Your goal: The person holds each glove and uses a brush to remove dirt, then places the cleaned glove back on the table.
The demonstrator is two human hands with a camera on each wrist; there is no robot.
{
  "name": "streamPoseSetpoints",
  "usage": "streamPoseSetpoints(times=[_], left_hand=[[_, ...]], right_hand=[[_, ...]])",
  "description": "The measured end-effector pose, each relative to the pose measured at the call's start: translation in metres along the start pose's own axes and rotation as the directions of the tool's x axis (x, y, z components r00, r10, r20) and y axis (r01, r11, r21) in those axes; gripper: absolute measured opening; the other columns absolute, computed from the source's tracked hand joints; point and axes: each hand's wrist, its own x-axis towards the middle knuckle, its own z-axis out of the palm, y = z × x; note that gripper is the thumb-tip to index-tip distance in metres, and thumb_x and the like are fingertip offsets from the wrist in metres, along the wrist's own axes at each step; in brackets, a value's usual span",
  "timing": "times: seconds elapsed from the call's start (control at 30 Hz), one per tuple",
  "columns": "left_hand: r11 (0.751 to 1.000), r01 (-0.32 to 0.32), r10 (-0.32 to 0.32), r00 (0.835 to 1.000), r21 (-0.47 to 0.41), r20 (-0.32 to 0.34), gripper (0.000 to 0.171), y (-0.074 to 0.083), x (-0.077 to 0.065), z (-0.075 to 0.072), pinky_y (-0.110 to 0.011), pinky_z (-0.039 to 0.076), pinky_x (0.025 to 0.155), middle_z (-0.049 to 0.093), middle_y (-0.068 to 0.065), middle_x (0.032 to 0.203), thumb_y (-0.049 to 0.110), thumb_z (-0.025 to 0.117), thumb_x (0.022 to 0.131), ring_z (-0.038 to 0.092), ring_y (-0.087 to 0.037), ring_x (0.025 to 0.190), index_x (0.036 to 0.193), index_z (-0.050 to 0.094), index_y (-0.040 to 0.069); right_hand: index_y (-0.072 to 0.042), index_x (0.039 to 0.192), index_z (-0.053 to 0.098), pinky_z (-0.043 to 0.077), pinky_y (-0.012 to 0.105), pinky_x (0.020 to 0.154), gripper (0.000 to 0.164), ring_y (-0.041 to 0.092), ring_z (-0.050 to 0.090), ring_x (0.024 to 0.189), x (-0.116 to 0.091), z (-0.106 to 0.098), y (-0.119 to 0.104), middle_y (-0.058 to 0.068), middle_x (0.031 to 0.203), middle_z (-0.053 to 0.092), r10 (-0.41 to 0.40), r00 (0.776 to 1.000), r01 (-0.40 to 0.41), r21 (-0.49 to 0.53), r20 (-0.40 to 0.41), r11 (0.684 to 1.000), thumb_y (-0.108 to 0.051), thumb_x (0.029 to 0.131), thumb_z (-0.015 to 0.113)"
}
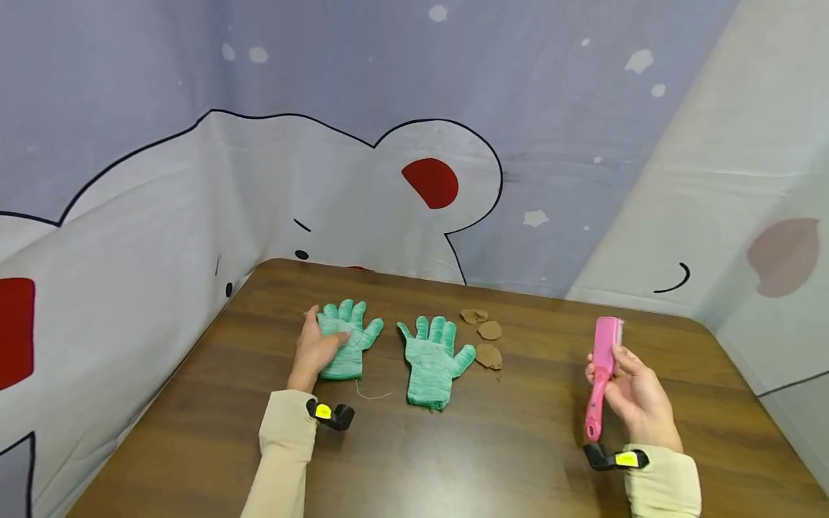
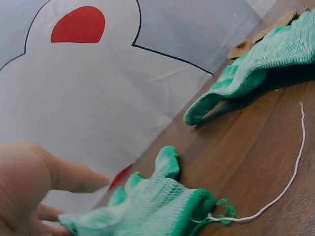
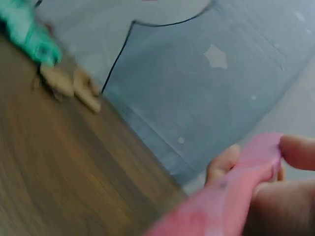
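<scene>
My left hand (image 1: 315,352) is at the left edge of a green knitted glove (image 1: 350,345), its thumb extended over the glove and its other fingers along the side. A loose thread (image 2: 266,209) trails from the cuff of this glove. A second green glove (image 1: 430,363) lies flat to its right, fingers pointing away. On the right, my right hand (image 1: 637,396) holds a pink brush (image 1: 605,345) by its head, between thumb and fingers. The brush's handle, with a hole at its end, points down towards me; a pale strip shows along the head's right edge.
Several flat brown clay-like pieces (image 1: 490,330) with small crumbs lie beside the second glove. The brown wooden table (image 1: 518,424) has rounded far corners. A printed cloth (image 1: 550,144) hangs behind and along its sides.
</scene>
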Motion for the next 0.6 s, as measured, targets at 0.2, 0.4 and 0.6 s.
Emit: streamPoseSetpoints(times=[0.2, 0.4, 0.6], left_hand=[[0.982, -0.016, -0.004, 0.994, 0.188, 0.106, 0.06, 0.009, 0.0, -0.006, -0.048, 0.032, 0.077, 0.019, -0.023, 0.131, 0.009, 0.044, 0.081, 0.021, -0.04, 0.113, 0.132, 0.014, 0.004], [0.953, -0.088, 0.045, 0.987, 0.288, 0.152, 0.057, 0.009, 0.004, -0.01, -0.04, 0.031, 0.067, 0.021, -0.023, 0.13, -0.003, 0.037, 0.075, 0.02, -0.039, 0.114, 0.13, 0.024, 0.005], [0.936, -0.125, 0.066, 0.981, 0.329, 0.183, 0.061, 0.006, 0.005, -0.003, -0.041, 0.032, 0.068, 0.023, -0.024, 0.129, -0.005, 0.042, 0.069, 0.02, -0.04, 0.113, 0.128, 0.029, 0.004]], right_hand=[[-0.006, 0.092, 0.044, 0.044, 0.032, 0.059, 0.032, 0.02, 0.054, 0.072, 0.009, 0.036, 0.013, 0.017, 0.095, 0.051, -0.465, 0.869, -0.053, -0.966, -0.17, 0.255, -0.026, 0.075, 0.062], [-0.009, 0.076, 0.047, 0.034, 0.03, 0.049, 0.024, 0.026, 0.047, 0.07, 0.019, 0.045, 0.021, 0.007, 0.075, 0.058, -0.502, 0.856, -0.247, -0.951, -0.123, -0.188, -0.028, 0.071, 0.062], [-0.009, 0.063, 0.048, 0.033, 0.028, 0.046, 0.016, 0.022, 0.045, 0.061, 0.025, 0.031, 0.022, -0.002, 0.051, 0.046, -0.415, 0.904, -0.24, -0.925, -0.102, -0.295, -0.016, 0.068, 0.062]])
